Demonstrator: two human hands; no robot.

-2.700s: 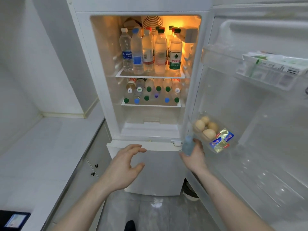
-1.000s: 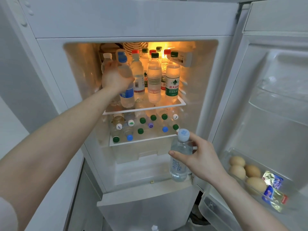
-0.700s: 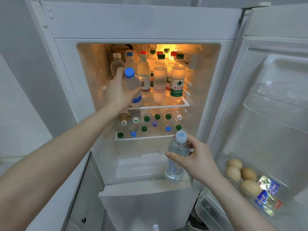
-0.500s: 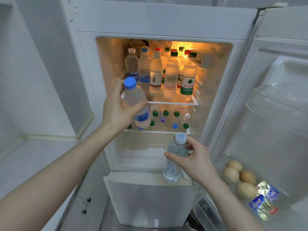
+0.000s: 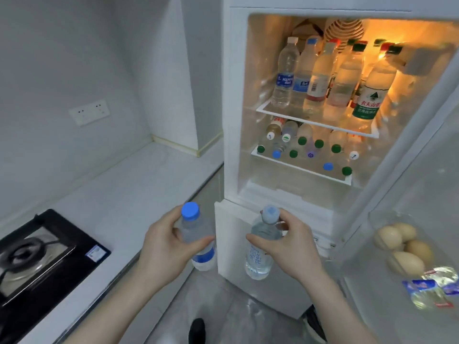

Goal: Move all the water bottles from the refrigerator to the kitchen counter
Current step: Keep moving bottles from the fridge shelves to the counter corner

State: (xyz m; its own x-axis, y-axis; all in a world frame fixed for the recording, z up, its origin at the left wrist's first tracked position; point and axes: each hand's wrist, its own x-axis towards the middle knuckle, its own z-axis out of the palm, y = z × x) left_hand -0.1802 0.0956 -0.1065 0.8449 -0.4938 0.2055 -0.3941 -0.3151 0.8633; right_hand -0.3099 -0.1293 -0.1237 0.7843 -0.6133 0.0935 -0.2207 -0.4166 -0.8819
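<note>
The left hand (image 5: 165,247) holds a clear plastic water bottle with a bright blue cap (image 5: 196,234); its fingers (image 5: 173,217) and thumb are curled around the upper body of the bottle. The right hand (image 5: 285,247) holds a second clear plastic bottle with a pale blue cap (image 5: 259,254), with the fingers closed around its neck and shoulder. Both bottles are upright, in the air in front of the closed lower door of the white refrigerator (image 5: 236,95), near each other but not touching.

The upper compartment is open and lit. On its upper glass shelf (image 5: 315,121) many bottles stand upright; on the lower glass shelf (image 5: 298,167) more bottles lie with their caps toward the front. To the left is the white table (image 5: 129,189) with a black gas stove (image 5: 37,254) on it. Eggs (image 5: 397,247) lie in the door bin at the right.
</note>
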